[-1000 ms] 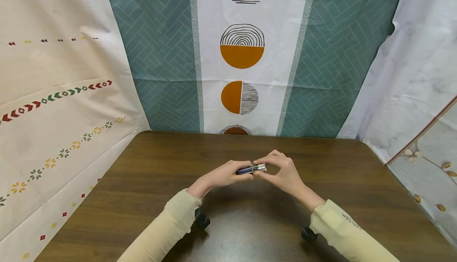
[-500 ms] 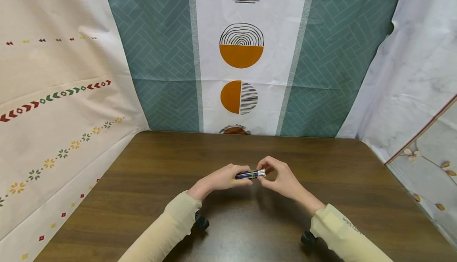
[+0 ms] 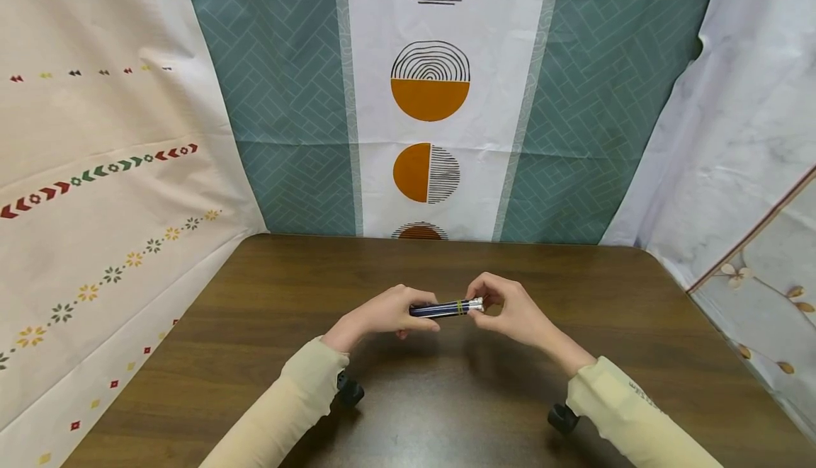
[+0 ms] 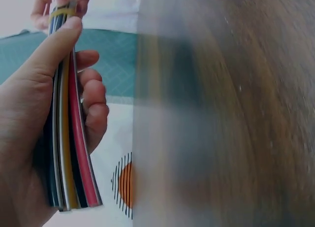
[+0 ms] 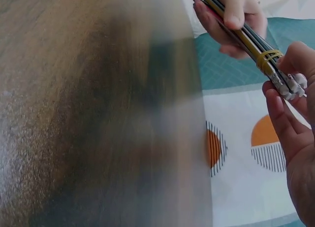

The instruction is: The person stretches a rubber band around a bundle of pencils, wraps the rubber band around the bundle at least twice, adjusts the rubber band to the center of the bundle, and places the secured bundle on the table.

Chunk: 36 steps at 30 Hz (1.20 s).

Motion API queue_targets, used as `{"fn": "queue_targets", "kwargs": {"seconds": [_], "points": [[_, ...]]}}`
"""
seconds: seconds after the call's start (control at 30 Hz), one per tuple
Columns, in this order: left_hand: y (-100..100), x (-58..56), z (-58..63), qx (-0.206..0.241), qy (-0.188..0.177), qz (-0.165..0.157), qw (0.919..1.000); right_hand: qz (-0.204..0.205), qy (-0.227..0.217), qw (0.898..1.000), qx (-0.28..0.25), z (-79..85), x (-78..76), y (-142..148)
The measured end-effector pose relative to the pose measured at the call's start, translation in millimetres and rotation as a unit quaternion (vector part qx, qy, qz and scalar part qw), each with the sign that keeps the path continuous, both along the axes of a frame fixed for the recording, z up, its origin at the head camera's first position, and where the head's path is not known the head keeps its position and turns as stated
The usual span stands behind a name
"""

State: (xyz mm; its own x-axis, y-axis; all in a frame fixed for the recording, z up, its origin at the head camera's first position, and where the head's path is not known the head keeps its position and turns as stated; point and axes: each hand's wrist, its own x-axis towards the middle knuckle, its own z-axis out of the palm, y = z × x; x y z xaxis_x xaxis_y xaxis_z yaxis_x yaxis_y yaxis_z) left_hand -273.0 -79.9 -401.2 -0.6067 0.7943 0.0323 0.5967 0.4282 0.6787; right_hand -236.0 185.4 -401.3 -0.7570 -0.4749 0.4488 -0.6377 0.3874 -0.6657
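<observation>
A bundle of several pencils (image 3: 440, 310) is held level above the table between the two hands. Dark blue, yellow and red barrels (image 4: 65, 138) show in the left wrist view. My left hand (image 3: 387, 310) grips the bundle along its length, thumb on one side and fingers curled round the other. Near the opposite end, a yellow rubber band (image 5: 266, 62) is wound round the pencils. My right hand (image 3: 515, 312) pinches that end between thumb and fingertips, beside the band, at the silver ferrules and white erasers (image 5: 290, 87).
Below the hands lies a brown wooden table (image 3: 306, 270). Behind it hangs a teal and white cloth (image 3: 280, 100) with orange circles. Patterned cream fabric (image 3: 115, 170) borders the left, and white marbled fabric (image 3: 739, 170) the right.
The hands have dipped slightly and moved farther apart, the left one leftward and the right one a little rightward. More of the pencil bundle now shows between them.
</observation>
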Motion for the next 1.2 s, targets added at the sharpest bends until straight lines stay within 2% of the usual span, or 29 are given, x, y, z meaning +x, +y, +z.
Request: {"fn": "queue_targets", "kwargs": {"seconds": [0.17,0.4,0.77,1.1,1.2], "points": [[-5.0,-1.5,3.1,-0.033,0.042,0.024,0.9983,0.003,-0.022,1.0,0.005,3.6,1.7,4.7],[-1.9,-2.2,3.9,-0.07,0.121,0.051,0.9889,0.006,-0.085,0.996,-0.007,3.5,1.3,8.4],[-1.1,-2.6,-1.7,-0.071,0.144,0.054,0.9856,0.008,-0.113,0.993,-0.031,-0.7,2.8,4.5],[1.1,-4.8,-0.7,-0.083,0.176,0.056,0.9792,0.021,-0.131,0.991,-0.031,3.1,2.2,7.8],[2.0,-4.9,-0.5,-0.084,0.175,0.053,0.9795,0.02,-0.136,0.99,-0.03,2.8,1.8,8.6]]}}
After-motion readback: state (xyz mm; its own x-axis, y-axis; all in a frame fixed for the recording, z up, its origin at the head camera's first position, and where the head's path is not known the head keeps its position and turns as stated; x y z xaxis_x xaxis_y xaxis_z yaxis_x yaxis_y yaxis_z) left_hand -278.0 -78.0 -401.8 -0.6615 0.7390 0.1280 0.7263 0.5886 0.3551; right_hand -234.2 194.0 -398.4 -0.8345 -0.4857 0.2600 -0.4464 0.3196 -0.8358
